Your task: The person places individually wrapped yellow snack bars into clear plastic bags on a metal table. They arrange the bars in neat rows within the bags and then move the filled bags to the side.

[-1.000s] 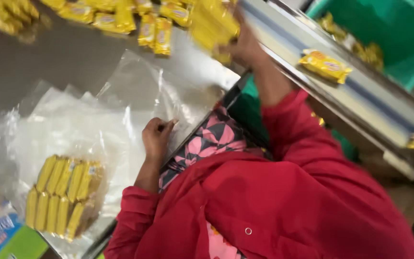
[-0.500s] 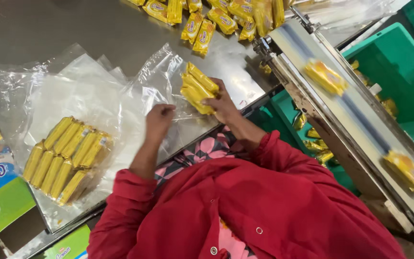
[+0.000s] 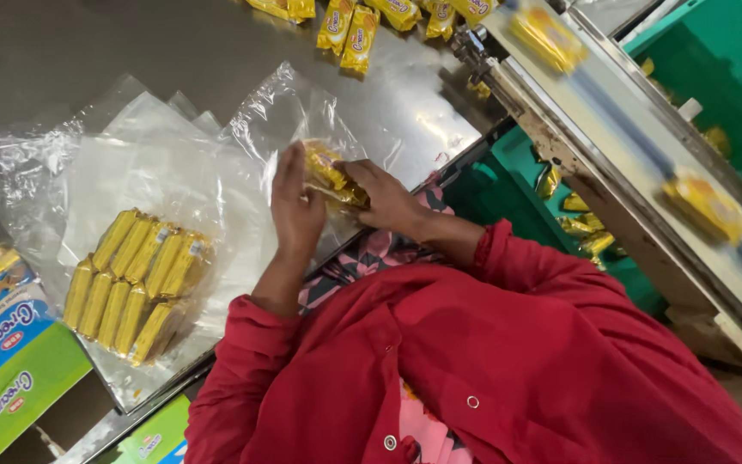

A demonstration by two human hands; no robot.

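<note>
My right hand [image 3: 386,199] grips a small stack of yellow snack packets [image 3: 326,168] at the mouth of a clear plastic bag [image 3: 289,112] on the steel table. My left hand [image 3: 296,209] stands upright against the stack's left side, at the edge of the bag, fingers together. Both arms are in red sleeves. A filled clear bag of yellow packets [image 3: 135,279] lies to the left on a pile of empty bags.
Loose yellow packets [image 3: 349,30] lie at the table's far edge. A conveyor [image 3: 646,155] carries more packets on the right, with green crates [image 3: 714,69] beyond and below it. Printed cartons [image 3: 6,361] sit at the lower left.
My right hand brought a stack of yellow packets from the far pile down to the bag. My left hand lifted off the table and closed against the stack.
</note>
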